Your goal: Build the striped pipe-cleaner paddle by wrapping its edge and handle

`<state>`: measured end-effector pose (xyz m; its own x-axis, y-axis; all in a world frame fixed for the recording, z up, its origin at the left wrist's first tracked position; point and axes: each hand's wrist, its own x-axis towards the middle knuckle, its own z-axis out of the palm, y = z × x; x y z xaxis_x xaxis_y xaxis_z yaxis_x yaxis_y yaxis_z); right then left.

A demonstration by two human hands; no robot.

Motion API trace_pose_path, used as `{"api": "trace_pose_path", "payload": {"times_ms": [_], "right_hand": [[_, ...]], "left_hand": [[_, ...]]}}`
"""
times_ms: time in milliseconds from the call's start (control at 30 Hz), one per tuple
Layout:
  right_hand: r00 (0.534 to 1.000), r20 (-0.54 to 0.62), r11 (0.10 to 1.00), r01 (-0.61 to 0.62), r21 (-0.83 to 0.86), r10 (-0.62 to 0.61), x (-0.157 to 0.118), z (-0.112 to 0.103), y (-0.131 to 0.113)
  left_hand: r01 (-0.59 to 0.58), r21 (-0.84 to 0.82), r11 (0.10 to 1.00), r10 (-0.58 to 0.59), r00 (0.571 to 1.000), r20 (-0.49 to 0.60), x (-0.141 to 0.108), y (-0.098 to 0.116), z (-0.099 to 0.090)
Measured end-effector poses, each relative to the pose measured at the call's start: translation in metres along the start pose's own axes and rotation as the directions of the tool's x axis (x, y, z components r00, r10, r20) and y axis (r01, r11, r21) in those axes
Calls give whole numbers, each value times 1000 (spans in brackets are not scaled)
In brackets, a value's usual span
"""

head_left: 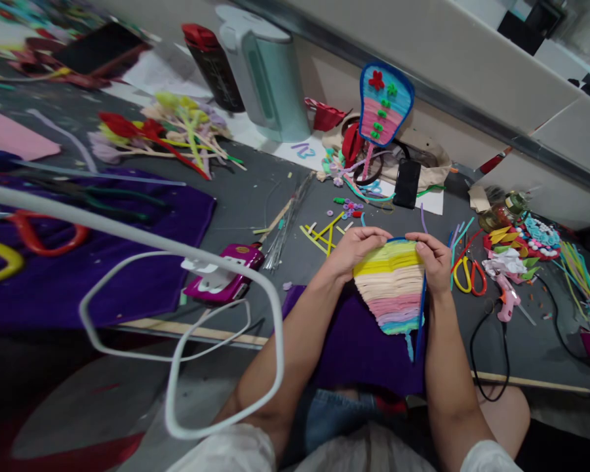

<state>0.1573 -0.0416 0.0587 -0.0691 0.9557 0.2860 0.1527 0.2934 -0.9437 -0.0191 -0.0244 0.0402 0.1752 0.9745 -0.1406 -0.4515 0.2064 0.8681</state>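
Over the purple cloth (pixel 349 347), right at the table's (pixel 275 170) near edge, we have the striped panel (pixel 391 282) up in both hands! Our left hand (pixel 366 252) pinches its upper left corner, our right hand (pixel 433 262) grips the upper right, and we see blue trim (pixel 398 239) along the top between them. More blue hangs down the right side. Off to our right lie scissors (pixel 478 278) and, just beside them, a pink glue gun (pixel 508 298).
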Motion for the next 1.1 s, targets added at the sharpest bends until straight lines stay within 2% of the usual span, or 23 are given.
{"api": "trace_pose_path", "payload": {"times_ms": [200,467,733,967,1100], "right_hand": [[1000,-4,997,-7,75,7,1,1,1],[1000,16,995,-4,96,3,2,-1,2],[999,-29,995,-21,100,24,3,-1,5],[999,-19,994,-44,96,46,2,0,5],[999,-21,991,-38,128,41,3,-1,5]], "left_hand": [[7,-36,999,-7,1000,12,-1,3,3],[36,-44,998,-36,999,-5,-3,7,5],[38,-69,997,-37,999,16,-2,7,6],[86,-102,991,-83,996,39,0,7,4],[72,-96,993,-70,997,24,-1,7,5]]}}
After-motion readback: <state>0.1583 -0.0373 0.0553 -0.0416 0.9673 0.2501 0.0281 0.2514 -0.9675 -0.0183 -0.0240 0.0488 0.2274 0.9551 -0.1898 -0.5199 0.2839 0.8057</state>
